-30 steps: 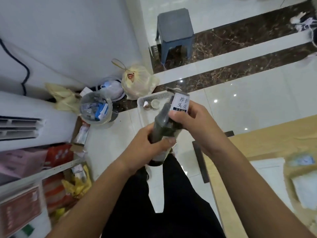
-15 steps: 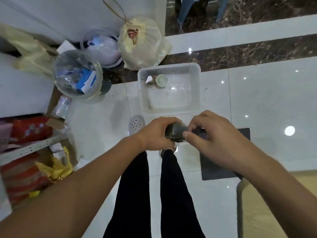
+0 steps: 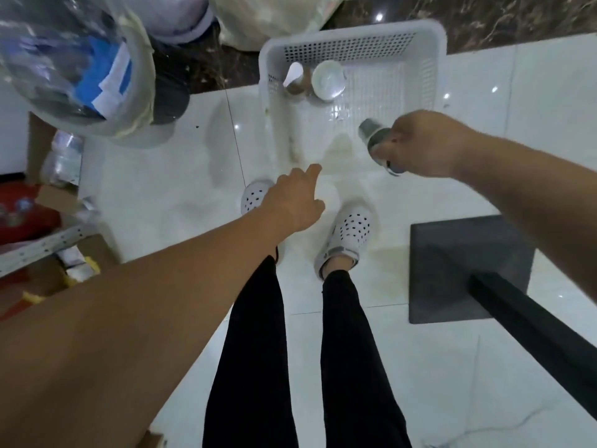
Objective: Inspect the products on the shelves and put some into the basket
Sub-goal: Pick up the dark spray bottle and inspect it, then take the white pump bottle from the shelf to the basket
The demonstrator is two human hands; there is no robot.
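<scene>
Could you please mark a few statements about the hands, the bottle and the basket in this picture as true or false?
1. The right hand has a grip on the dark bottle. True.
2. The left hand also holds the bottle. False: it holds nothing.
3. The white basket stands on the floor. True.
4. The basket is empty. False: a small white cup and a white-capped item sit at its far end.
5. The bottle lies on the basket's bottom. False: it is held in the hand.
</scene>
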